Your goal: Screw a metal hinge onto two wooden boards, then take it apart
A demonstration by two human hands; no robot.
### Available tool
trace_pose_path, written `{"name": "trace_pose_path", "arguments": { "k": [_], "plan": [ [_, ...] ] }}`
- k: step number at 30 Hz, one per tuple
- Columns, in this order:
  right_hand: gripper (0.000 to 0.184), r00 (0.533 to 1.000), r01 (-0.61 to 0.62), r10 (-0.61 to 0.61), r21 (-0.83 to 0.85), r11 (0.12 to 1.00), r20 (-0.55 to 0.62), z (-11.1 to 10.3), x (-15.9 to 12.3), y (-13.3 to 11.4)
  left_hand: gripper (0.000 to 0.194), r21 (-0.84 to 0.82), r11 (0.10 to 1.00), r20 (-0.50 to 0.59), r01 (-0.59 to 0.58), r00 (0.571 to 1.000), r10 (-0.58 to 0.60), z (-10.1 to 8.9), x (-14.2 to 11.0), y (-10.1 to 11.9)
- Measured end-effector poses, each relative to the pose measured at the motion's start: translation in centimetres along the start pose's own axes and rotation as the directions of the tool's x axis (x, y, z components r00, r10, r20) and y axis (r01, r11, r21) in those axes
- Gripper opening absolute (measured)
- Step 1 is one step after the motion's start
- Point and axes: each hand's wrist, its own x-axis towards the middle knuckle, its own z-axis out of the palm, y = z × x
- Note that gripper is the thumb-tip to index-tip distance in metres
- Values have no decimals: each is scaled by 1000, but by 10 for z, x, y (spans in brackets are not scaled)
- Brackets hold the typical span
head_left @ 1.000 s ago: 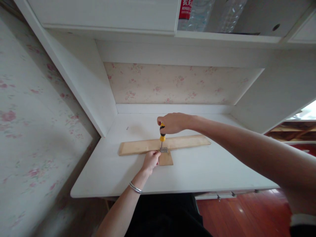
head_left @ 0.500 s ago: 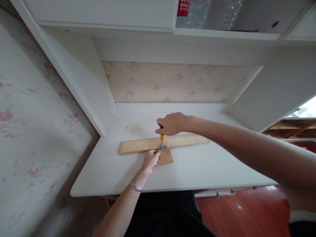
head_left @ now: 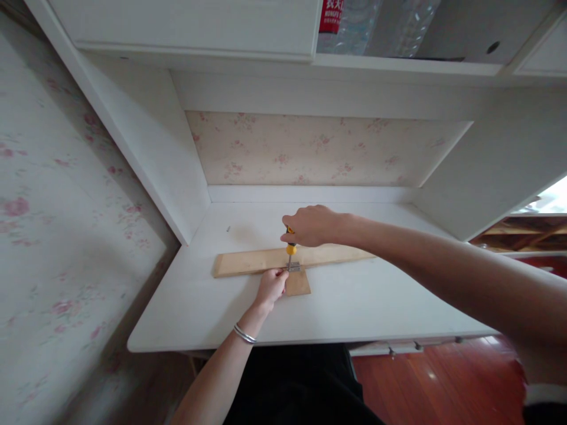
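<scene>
Head view: compared with half a second ago, the right hand [head_left: 312, 226] is a little lower in the frame, and its forearm [head_left: 398, 254] now covers more of the right end of the long board [head_left: 250, 262]. This hand holds the screwdriver [head_left: 291, 250] with fingers wrapped around the handle, and the shaft points down to the metal hinge [head_left: 294, 267] near the centre of the frame. The left hand [head_left: 270, 287] remains in the same place, its fingertips close together at the left side of the hinge; I cannot tell if they pinch it or something small. The hinge lies where the long board meets the short board [head_left: 299, 283], just below the screwdriver. Both boards are on the white desk [head_left: 376, 307]. The right hand hides the upper part of the handle, and the left hand hides the left edge of the short board. A small grey piece [head_left: 228, 229] lies left of centre, behind the long board. Plastic bottles [head_left: 361, 23] stand on the shelf [head_left: 411, 64] at upper right.
</scene>
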Motion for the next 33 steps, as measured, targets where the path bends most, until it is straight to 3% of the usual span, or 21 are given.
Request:
{"name": "trace_pose_path", "arguments": {
  "k": [3,8,11,13,18,21,23,28,31,33],
  "plan": [
    [37,993,91,-93,39,995,72,-1,0,2,22,20,1000,4,6,1000,-6,0,0,0],
    [51,999,-42,42,-23,999,-4,0,1,1,21,28,1000,-28,13,1000,-12,1,1,-1],
    [35,999,36,-36,-8,999,4,0,1,3,21,22,1000,-30,2,1000,-1,1,2,-2],
    [38,997,75,-76,21,997,21,-1,2,4,21,19,1000,-29,3,1000,-2,1,2,-1],
    [53,998,-67,66,-10,998,-19,1,3,6,21,14,1000,-35,10,999,-9,0,1,1],
    [38,998,60,-60,27,998,9,2,3,9,20,2,1000,-32,17,999,-16,0,0,1],
    [40,990,136,-138,62,989,32,0,2,10,21,-2,1000,-29,14,999,-14,0,0,2],
    [51,1000,-13,13,4,1000,-5,-2,3,6,23,-12,1000,-35,-3,999,3,0,0,1],
    [40,1000,26,-26,8,1000,16,-3,5,6,21,-17,1000,-38,25,999,-25,0,1,1],
    [48,998,50,-52,36,998,47,-4,5,7,21,-8,999,-43,42,998,-42,0,1,1]
  ]
}}
